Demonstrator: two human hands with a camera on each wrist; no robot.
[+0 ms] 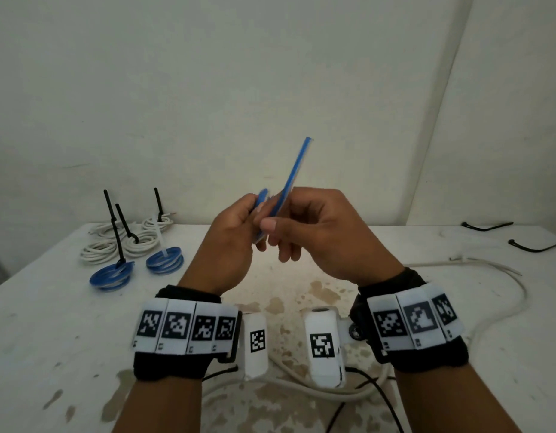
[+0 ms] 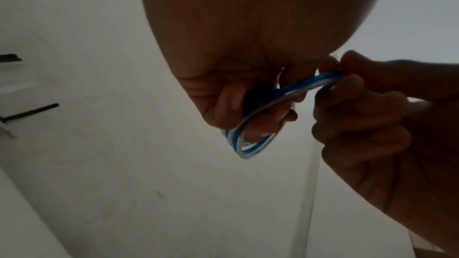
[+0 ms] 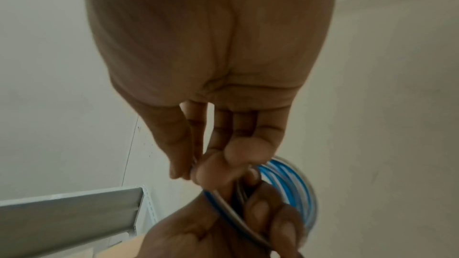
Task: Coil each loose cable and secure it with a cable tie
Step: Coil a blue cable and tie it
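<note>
White walls are backing a stained white table (image 1: pixel 67 332) in front of us. Going from the left, we are seeing three coiled white cables (image 1: pixel 127 242) lying near the far edge with black cable ties (image 1: pixel 113 226) standing up from them, and just in front two blue-and-white coils (image 1: pixel 164 260), one bound with a black tie and one with a pale one. Above the table's middle we are holding a blue-and-white cable coil (image 2: pixel 250 125) up in the air. Our left hand (image 1: pixel 230 235) is gripping it, fingers curled through and around the loops. Our right hand (image 1: pixel 320 232) is pinching the coil's upper edge between thumb and fingertips, the remaining fingers bent loosely beneath. A straight blue tail end (image 1: pixel 297 167) is sticking up and to the right from between the hands. Further right, a loose white cable (image 1: pixel 489 276) is trailing across the tabletop, and two spare black ties (image 1: pixel 486 226) are lying near the far right edge.
</note>
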